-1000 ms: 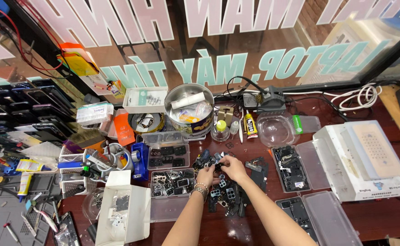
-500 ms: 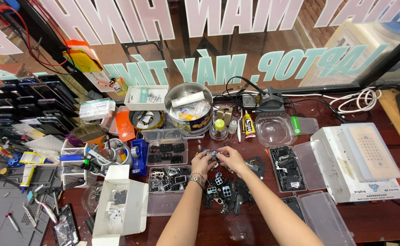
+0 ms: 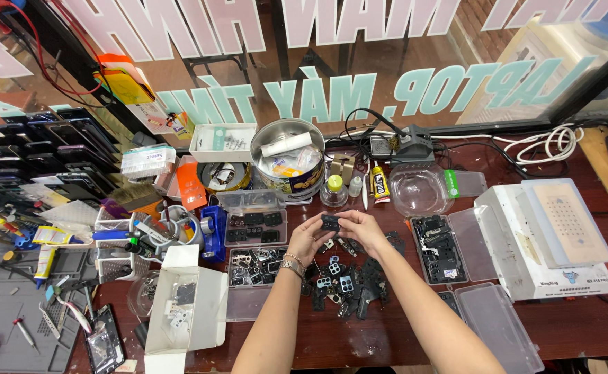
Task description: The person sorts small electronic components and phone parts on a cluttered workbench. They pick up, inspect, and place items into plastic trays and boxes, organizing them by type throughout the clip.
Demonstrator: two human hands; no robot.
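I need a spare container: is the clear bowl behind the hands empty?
Empty, as far as shows: the clear bowl sits upright and only the table shows through it.

1. A dark red-brown wooden table [image 3: 359,339] carries everything.
2. A pile of small black phone parts [image 3: 345,280] lies in the middle.
3. A round metal tin [image 3: 288,161] stands at the back.
4. A white machine [image 3: 550,242] sits on the right.
5. An open white box [image 3: 186,312] lies on the left, next to a grey mat [image 3: 13,325].
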